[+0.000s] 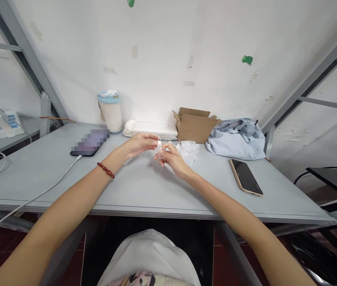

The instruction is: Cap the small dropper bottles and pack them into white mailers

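A small, translucent white plastic bottle (159,148) is held upright above the desk between my two hands. My right hand (172,158) is closed around its lower part with thumb and fingers. The fingertips of my left hand (143,144) pinch near its top, where a thin white tip shows. Just behind my right hand lies a pile of translucent white plastic pieces (189,151), partly hidden by it. Below my left hand, small clear pieces (129,160) rest on the desk, too small to make out fully.
Along the wall stand a cream tumbler with a blue lid (110,113), stacked white trays (152,128), an open cardboard box (194,126) and a bunched light-blue cloth (236,139). One phone (90,143) with a white cable lies left, another phone (246,176) right, on the grey desk (162,194).
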Tool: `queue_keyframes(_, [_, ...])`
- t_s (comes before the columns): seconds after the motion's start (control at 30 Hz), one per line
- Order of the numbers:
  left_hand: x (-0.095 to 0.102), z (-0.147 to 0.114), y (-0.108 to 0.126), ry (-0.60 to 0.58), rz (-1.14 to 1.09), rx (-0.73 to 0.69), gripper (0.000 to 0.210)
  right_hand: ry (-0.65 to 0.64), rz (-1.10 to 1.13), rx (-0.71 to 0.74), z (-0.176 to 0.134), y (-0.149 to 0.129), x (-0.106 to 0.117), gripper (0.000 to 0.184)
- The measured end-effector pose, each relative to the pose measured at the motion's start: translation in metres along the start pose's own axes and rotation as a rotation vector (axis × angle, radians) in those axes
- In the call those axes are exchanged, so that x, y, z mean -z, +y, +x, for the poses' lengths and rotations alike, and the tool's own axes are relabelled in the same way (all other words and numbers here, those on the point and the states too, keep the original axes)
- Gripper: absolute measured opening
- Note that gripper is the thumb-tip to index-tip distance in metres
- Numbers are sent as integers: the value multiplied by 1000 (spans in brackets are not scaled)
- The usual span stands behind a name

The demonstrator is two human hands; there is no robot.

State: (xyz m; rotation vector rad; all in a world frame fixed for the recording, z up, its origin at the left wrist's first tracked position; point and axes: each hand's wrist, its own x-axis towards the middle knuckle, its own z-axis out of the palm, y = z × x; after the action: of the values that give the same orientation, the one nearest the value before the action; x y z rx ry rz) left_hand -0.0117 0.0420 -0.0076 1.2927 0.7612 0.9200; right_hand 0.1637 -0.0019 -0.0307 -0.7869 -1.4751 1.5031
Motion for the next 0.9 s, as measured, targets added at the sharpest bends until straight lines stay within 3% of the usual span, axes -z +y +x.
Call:
queue_keyframes(0.2, [-4, 0, 0, -52, 23, -32, 21, -12, 21, 5, 0, -3, 0, 26])
queue_keyframes(0.7, [-3, 1, -1, 39, -30, -15, 26, 8, -3, -30, -1, -2, -1, 22])
queue_keyframes(0.9, [-1, 1, -3, 8, -42, -29, 28, 10, 22, -35, -1, -2, -1, 25])
